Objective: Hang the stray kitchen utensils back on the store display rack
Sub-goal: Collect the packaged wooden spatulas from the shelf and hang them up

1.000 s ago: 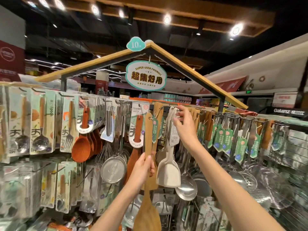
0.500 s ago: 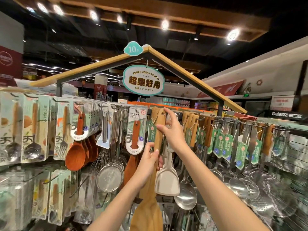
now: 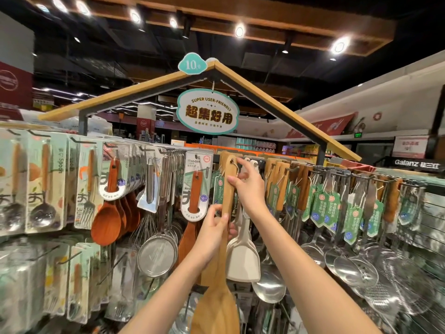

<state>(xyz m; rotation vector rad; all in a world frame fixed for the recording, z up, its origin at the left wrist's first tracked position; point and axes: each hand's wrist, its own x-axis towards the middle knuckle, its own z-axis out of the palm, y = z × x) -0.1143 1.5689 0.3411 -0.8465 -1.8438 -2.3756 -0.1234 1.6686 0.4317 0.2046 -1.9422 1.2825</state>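
Observation:
A long light wooden spatula point(image 3: 218, 307) hangs upright in front of the display rack point(image 3: 337, 173). Its handle top, with a hanging hole, is level with a hook near the rack's middle. My left hand point(image 3: 214, 237) grips the handle partway up. My right hand point(image 3: 249, 189) pinches the handle's top end beside the hook. A green tag point(image 3: 218, 189) dangles left of the handle. Whether the hole is over the hook I cannot tell.
White spatulas point(image 3: 244, 259) and steel ladles point(image 3: 268, 288) hang right behind my hands. Carded wooden spoons point(image 3: 107, 220), a strainer point(image 3: 157, 255) and packaged spoons fill the left hooks. Tagged wood-handled skimmers point(image 3: 346, 263) crowd the right. A hanging sign point(image 3: 207, 112) is overhead.
My right hand left the white spatula's tag and took the wooden spatula's top end. Both hands raised the spatula until its hole reached the hook. The view moved closer.

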